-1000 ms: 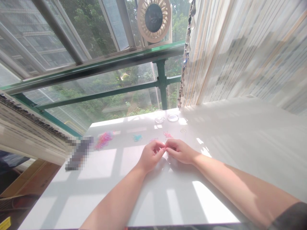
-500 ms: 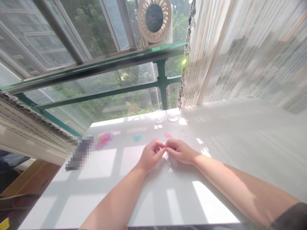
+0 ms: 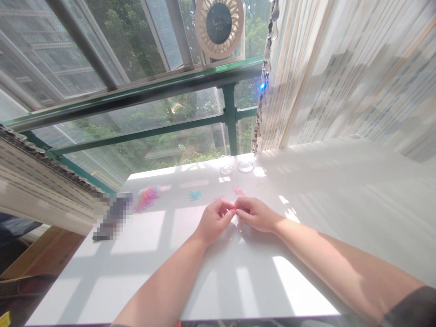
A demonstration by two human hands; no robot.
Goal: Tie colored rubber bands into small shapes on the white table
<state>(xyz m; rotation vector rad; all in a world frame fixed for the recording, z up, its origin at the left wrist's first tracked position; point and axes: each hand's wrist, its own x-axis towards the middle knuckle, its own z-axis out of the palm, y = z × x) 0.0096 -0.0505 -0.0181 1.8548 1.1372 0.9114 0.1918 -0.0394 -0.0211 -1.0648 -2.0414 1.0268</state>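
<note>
My left hand [image 3: 214,221] and my right hand [image 3: 255,214] meet fingertip to fingertip just above the white table [image 3: 143,277]. Both are pinched closed; a tiny reddish bit may show between the tips, too small to name. Just beyond my right hand lies a small pile of pink bands [image 3: 238,191]. Behind my left fingers a pale purple pile [image 3: 218,198] is partly hidden. Farther left are a teal pile [image 3: 195,195] and a larger mixed pink and purple heap [image 3: 148,199]. A few pale yellowish loops [image 3: 260,185] lie to the right.
A clear round container [image 3: 226,166] and a round clear lid [image 3: 245,167] stand near the far table edge. A blurred dark object [image 3: 114,217] lies at the left edge. A round fan [image 3: 219,25] stands by the window, and a striped curtain [image 3: 340,77] hangs on the right.
Both hands keep the same pinch in almost the same place. The piles and containers have not visibly moved.
</note>
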